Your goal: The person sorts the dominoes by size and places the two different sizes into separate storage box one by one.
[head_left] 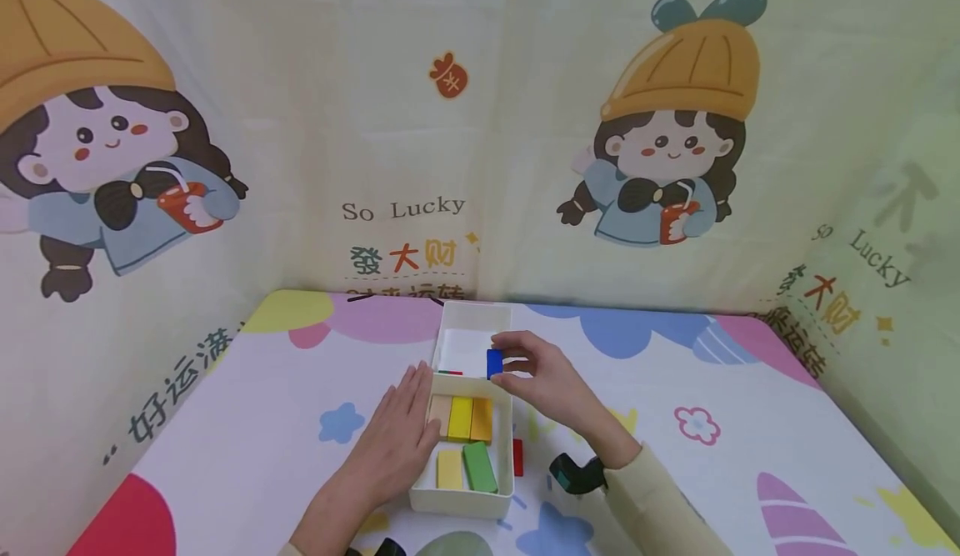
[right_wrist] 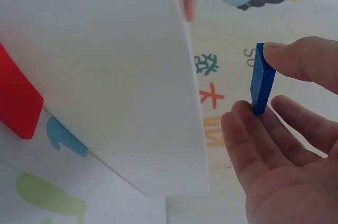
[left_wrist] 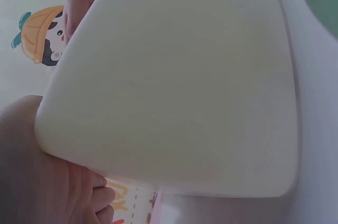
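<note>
A blue block (head_left: 494, 364) is pinched between the thumb and fingers of my right hand (head_left: 542, 377), above the far right corner of a white box (head_left: 461, 503). In the right wrist view the blue block (right_wrist: 262, 78) stands on end between thumb and fingertips. My left hand (head_left: 401, 435), fingers straight, rests along the box's left side. Inside lie a tan block (head_left: 440, 416), a yellow block (head_left: 461, 419), an orange block (head_left: 482, 420), a pale yellow block (head_left: 450, 469) and a tilted green block (head_left: 481, 467). The box wall (left_wrist: 174, 86) fills most of the left wrist view.
A white lid or tray (head_left: 474, 335) lies behind the box, with a thin red and green edge (head_left: 450, 373) showing near it. A red block (head_left: 518, 458) lies against the box's right side. Patterned cloth (head_left: 697, 489) covers the table, and printed curtains (head_left: 525, 122) hang behind.
</note>
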`<state>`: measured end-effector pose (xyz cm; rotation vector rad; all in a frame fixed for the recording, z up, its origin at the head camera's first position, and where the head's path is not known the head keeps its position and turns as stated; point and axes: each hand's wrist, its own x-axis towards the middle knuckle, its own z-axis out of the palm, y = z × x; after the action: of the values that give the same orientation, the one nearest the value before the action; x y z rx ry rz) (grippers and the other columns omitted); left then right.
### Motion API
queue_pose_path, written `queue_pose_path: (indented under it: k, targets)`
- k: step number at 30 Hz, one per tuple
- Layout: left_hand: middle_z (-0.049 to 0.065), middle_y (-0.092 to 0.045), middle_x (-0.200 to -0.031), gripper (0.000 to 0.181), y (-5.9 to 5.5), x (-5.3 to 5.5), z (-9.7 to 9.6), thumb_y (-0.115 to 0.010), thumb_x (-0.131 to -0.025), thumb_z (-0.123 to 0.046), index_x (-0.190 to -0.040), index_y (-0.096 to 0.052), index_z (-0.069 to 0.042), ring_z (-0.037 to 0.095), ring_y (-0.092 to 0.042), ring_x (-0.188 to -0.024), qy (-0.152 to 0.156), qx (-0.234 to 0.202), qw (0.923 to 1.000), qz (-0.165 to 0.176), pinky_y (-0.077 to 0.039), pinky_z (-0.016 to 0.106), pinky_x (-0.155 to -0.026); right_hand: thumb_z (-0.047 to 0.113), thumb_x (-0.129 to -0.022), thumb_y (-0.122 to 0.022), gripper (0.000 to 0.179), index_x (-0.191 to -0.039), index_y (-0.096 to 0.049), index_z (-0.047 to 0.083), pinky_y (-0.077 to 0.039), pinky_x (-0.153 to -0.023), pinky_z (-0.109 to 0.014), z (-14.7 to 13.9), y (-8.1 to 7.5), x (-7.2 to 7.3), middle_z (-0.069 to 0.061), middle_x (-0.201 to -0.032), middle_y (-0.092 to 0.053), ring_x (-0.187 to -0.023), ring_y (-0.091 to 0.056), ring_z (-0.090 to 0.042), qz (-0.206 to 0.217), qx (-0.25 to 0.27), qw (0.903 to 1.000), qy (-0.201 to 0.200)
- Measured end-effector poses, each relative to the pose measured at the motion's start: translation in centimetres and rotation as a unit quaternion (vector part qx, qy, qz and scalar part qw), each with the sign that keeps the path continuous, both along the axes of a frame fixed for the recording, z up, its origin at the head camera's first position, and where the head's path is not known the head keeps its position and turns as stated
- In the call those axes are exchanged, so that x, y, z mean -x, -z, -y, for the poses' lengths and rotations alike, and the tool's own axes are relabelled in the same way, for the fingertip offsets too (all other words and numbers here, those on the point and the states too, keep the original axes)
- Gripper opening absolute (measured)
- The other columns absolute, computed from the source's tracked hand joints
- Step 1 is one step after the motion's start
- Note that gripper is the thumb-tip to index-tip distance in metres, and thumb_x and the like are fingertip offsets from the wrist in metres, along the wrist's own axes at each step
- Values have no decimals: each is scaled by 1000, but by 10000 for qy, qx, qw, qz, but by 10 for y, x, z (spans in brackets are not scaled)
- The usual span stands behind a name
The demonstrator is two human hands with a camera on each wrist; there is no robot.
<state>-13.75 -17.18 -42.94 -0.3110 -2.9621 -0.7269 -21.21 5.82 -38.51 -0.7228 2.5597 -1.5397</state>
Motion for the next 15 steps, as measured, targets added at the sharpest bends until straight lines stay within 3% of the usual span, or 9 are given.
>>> queue_pose_path:
  k: [15]
  targets:
    - [7,-11,-168,71,-3,4,1,-44,-103,-35,-160,-11,-7,27,-8,-156,20,-39,9999,113,-15,53,-125,12,-89,-72,46,-132,-57,7,-54,-99,-41,21,3,22,-10,-127,-63,-115,-66,-26,-14,-314,9995,3]
